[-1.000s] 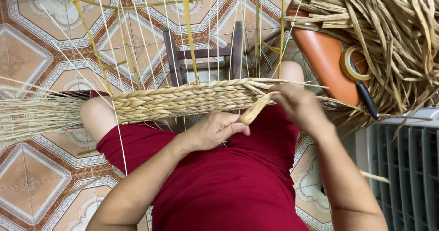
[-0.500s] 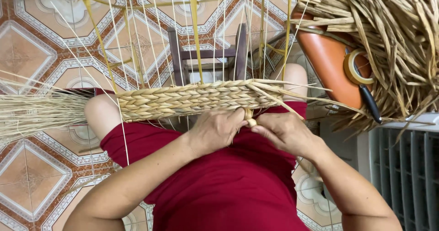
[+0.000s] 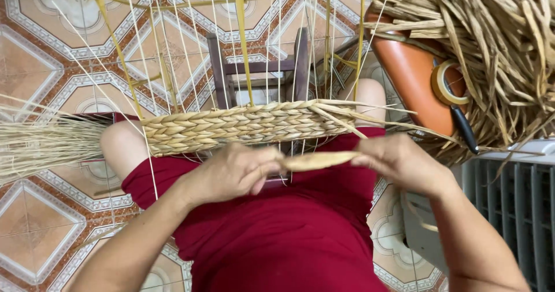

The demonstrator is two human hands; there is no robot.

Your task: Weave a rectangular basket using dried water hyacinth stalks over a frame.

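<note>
— Hands first: we count two. Our left hand and right hand each pinch one end of a single flat tan dried-reed strand, fingers closed on it.

— Where does it lie?

— Level between them, just below the one braided straw band woven across thin white warp strings, over our red lap.

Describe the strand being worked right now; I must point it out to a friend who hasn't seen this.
Find the woven straw band across the lap. Just below it, the left hand and right hand stretch one flat tan strand between them. Unlike the plaited rows above, it lies loose and single.
</note>
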